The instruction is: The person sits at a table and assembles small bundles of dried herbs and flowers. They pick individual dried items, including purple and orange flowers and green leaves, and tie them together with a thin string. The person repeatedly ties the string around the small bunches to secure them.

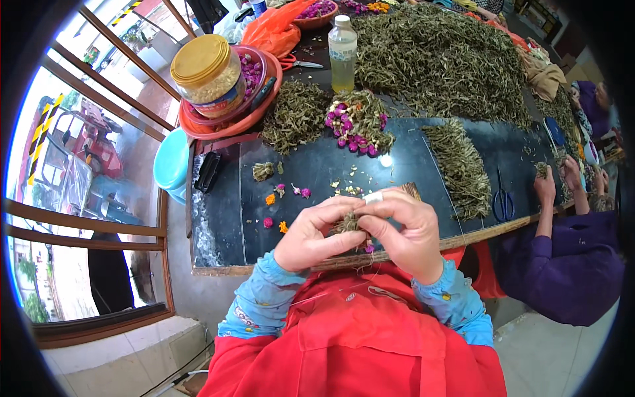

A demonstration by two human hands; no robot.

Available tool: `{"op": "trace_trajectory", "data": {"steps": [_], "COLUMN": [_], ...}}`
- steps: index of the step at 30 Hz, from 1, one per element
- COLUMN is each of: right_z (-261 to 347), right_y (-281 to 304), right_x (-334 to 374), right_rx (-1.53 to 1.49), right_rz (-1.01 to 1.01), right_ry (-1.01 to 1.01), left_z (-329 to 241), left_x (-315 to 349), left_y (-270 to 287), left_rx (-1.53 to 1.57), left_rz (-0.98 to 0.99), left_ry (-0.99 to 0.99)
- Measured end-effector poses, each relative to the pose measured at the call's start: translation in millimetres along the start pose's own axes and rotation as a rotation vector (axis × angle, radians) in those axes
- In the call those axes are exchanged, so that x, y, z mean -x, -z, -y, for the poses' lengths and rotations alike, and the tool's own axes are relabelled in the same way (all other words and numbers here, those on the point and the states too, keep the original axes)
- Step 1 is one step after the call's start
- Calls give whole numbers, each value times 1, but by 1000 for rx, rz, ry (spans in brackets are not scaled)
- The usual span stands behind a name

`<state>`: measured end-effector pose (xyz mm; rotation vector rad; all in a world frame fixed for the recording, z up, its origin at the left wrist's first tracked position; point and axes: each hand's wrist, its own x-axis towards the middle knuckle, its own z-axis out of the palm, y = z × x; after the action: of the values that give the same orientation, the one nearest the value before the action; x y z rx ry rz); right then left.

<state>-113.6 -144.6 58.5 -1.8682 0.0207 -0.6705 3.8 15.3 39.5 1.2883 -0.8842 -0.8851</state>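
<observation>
Over the table's near edge, my left hand (314, 233) and my right hand (405, 228) meet around a small bundle of dried leaves (348, 223). Fingers and thumbs of both are closed on it. A white wrap circles one right finger. Thin thread trails below the bundle, and a pink bud shows under it. Left of my hands lie orange flower heads (270, 199), pink buds (268, 223) and a small tied leaf bundle (262, 172). Beyond my hands are loose petals and a heap of finished-looking bundles with magenta buds (359, 126).
A large dried-leaf pile (436, 59) covers the back. Rows of leaf bundles (458, 169) and blue-handled scissors (503, 198) lie right. A bottle (342, 54), red-handled scissors (301, 64) and a lidded jar (209, 78) in a basin stand behind. Co-workers' hands (546, 187) work at right.
</observation>
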Motion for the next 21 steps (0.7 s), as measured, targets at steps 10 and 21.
{"op": "trace_trajectory", "data": {"steps": [10,21], "right_z": [-75,-79], "right_y": [-31,-32], "right_x": [100,99], "right_rx": [88,89], "right_rz": [221,210], "right_ry": [121,107], "left_z": [88,90], "left_x": [64,62], "left_y": [-14,-10], "left_rx": [-804,-834], "left_rz": [15,-4], "left_ry": [-136,-174]}}
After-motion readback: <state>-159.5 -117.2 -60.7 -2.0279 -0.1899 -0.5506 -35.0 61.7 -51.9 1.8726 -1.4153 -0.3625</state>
